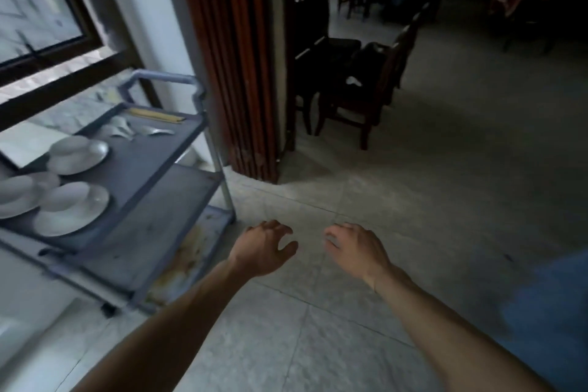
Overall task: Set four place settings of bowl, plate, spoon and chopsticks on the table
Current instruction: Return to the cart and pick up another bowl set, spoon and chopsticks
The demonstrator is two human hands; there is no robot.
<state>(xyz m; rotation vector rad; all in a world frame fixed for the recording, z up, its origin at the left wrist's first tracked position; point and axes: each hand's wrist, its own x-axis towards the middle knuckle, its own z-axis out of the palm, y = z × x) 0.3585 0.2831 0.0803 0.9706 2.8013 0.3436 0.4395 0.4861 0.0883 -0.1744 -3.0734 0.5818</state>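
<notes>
A grey-blue serving cart [149, 169] stands at the left. On its top shelf sit three white plates, each with a white bowl on it: one at the back [78, 153], one at the front [71, 208], one at the left edge [19, 194]. White spoons [127, 130] and a bundle of pale chopsticks [157, 114] lie at the shelf's far end. My left hand [264, 248] and my right hand [356, 248] hover over the floor to the right of the cart, fingers apart, holding nothing.
A window [38, 9] and sill lie behind the cart. A brown folding partition [235, 57] stands past the cart's handle. Dark wooden chairs [359, 79] stand beyond it, with more chairs and a table far back. Tiled floor [318, 328] spreads ahead; something blue [553, 312] is at the right edge.
</notes>
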